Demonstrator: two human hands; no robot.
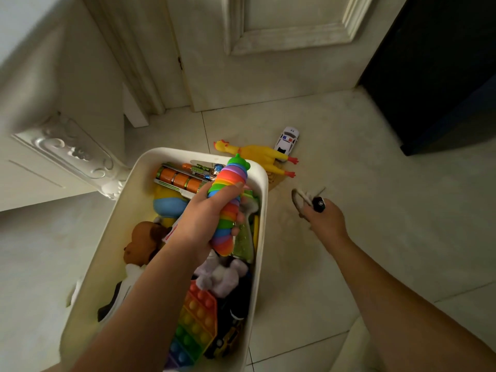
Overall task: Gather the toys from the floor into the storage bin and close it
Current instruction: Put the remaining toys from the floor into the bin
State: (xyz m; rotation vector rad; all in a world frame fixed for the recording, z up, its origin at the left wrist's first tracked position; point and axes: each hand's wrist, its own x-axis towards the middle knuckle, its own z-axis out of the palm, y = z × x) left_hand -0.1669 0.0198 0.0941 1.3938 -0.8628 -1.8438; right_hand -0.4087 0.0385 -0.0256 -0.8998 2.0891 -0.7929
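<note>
Left hand: I see the left hand point(204, 221) over the bin, forearm reaching in from the lower left, back of the hand up, fingers and thumb wrapped round the middle of the slug
Rainbow toy: the rainbow-striped segmented plastic slug with a green head point(228, 200) stands nearly upright in that grasp, head above the bin's far rim, tail down among the toys
Right hand: the right hand point(326, 220) is stretched out over the pale tiled floor point(375, 170) to the right of the bin, arm nearly straight, fingers curled round a small grey and black toy point(318, 204); I cannot tell what it is
Bin: the white rectangular plastic storage bin point(264, 189) stands on the floor, top open, well filled
In the bin: an orange and green toy blaster point(182, 179) at the far end, a brown plush animal point(145, 242) by the left wall, a rainbow bubble-pop pad point(196, 326) at the near end
On the floor: 2 toys lie beyond the bin's far right corner, a yellow rubber chicken point(257, 155) and, just behind it, a white toy police car point(286, 140)
</note>
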